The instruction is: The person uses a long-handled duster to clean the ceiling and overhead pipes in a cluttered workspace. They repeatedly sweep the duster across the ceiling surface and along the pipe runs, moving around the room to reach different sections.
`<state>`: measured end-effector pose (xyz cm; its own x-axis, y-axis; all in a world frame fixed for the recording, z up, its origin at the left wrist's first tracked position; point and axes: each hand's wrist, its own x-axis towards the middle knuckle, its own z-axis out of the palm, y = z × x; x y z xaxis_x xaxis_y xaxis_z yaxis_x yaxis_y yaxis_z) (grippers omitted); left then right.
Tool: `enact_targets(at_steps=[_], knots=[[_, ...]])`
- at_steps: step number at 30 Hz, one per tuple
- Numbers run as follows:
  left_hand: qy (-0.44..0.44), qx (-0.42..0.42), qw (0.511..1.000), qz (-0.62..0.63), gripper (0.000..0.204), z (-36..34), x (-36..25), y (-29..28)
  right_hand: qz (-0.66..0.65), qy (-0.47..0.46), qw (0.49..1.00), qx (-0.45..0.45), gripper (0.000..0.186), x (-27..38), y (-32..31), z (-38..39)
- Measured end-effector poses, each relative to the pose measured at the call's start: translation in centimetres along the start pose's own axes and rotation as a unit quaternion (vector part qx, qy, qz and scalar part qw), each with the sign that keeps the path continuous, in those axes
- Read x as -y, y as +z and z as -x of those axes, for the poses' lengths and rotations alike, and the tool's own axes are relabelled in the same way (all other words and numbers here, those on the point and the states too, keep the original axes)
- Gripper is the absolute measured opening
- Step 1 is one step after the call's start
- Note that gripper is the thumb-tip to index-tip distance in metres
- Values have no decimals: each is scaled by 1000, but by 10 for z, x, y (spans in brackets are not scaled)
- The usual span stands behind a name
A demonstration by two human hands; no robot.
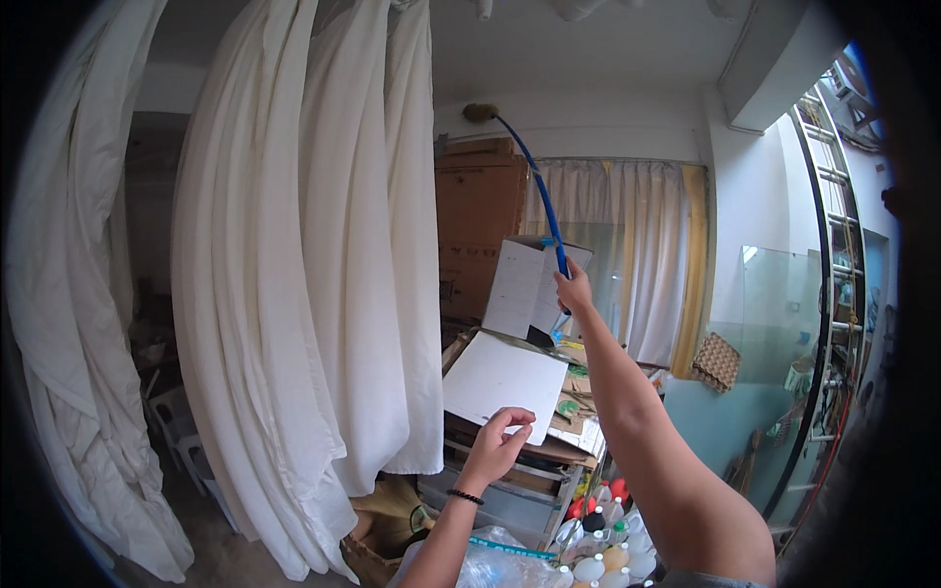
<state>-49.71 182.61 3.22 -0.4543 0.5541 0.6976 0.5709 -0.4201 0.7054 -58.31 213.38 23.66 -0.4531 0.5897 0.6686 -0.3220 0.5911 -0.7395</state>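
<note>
My right hand (572,283) is raised at the centre, gripping a long, curved blue pole (537,174). The pole's bushy brown duster head (479,113) is up by the white wall, just under the ceiling. My left hand (503,441) is lower, with loosely curled fingers apart and nothing visible in them, in front of a white board (495,377). Whether it touches the board I cannot tell. Behind the pole stand a white box (515,284) and large brown cardboard (478,206).
Tall white drapes (255,245) hang at the left, partly hiding white plastic chairs (186,443). A curtained window (647,255) is behind. At right are a ladder (836,216), egg trays (716,361) and a glass pane (760,294). Several plastic bottles (616,556) crowd the lower middle.
</note>
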Motion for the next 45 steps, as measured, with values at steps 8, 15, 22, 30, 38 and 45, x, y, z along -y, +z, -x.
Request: enact_targets(at_steps=[8,15,22,30,38,45], knots=[[13,24,1000,11,17,-5,-1,26,-44,-14,999,18,60,11,-23,-1],[19,25,999,23,16,0,-3,26,-41,-42,998,2,59,-7,-76,39],[8,69,997,18,16,-8,-14,66,-84,-66,994,-23,61,-37,-137,109],[41,104,994,21,17,-22,-28,127,-95,-36,993,-59,63,-49,-219,204],[46,144,988,4,26,-68,-1,232,-78,11,990,-115,64,-67,-321,325],[-102,197,974,45,66,-100,24,419,-121,95,977,-147,60,-62,-389,380]])
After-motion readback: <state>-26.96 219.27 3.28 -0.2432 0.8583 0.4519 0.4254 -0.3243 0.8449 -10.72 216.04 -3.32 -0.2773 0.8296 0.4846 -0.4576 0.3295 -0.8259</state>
